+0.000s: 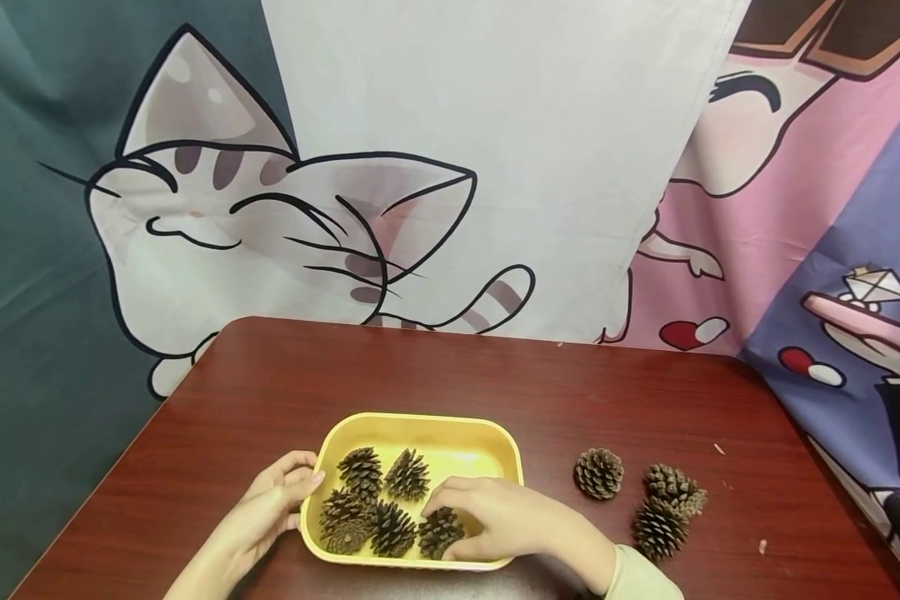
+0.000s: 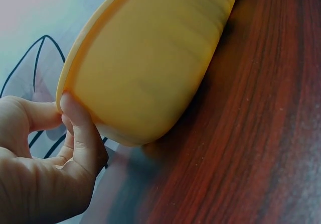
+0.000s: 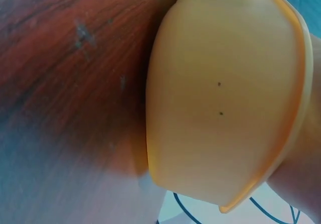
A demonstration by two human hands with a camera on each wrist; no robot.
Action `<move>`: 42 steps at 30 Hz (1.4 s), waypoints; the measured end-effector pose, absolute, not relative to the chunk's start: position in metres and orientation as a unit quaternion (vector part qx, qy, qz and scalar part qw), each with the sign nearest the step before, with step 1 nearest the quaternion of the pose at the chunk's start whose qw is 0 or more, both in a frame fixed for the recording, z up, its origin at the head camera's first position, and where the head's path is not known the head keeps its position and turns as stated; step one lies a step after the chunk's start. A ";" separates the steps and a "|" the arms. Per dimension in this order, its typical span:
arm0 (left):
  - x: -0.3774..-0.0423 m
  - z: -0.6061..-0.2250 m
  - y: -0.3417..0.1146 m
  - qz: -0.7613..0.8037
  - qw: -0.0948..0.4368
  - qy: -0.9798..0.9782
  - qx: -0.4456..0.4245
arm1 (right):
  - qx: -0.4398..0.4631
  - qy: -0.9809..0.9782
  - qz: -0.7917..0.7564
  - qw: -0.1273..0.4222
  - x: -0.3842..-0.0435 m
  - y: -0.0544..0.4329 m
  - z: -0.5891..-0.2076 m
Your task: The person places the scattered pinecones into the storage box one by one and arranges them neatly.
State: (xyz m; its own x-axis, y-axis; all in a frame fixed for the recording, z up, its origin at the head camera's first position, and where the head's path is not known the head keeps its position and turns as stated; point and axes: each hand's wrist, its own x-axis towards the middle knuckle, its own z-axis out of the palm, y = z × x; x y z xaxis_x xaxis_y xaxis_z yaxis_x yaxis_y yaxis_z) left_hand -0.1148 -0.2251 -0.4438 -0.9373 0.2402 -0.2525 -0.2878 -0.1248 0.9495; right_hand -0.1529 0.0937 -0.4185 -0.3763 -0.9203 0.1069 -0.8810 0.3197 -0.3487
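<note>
A yellow plastic basin (image 1: 450,429) stands on the table with several brown pine cones (image 1: 393,528) inside, mostly toward its left half. My left hand (image 1: 270,504) pinches the basin's left rim; the left wrist view shows thumb and fingers of that hand (image 2: 55,153) on either side of the edge. Over the basin's right side reaches my right hand (image 1: 495,517), its thumb and fingers curled round a pine cone (image 1: 440,532) low inside. In the right wrist view the basin wall (image 3: 225,98) hides the fingers, leaving part of the forearm visible.
To the right of the basin lies a single pine cone (image 1: 598,473). Farther right, two more touch each other, one pine cone (image 1: 660,527) in front. Small pale flakes (image 1: 762,547) dot the reddish-brown table (image 1: 420,358). A cartoon-printed curtain (image 1: 555,167) hangs behind the far edge.
</note>
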 end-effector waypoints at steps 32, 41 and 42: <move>-0.116 -0.442 -0.225 0.748 0.187 0.636 -0.033 | -0.512 0.827 -0.232 0.023 -0.150 0.121 -0.404; -0.118 -0.442 -0.227 0.742 0.197 0.641 -0.025 | -0.465 0.824 -0.323 -0.019 -0.144 0.165 -0.404; -0.119 -0.442 -0.227 0.740 0.198 0.642 -0.025 | -0.455 0.828 -0.328 -0.018 -0.144 0.171 -0.405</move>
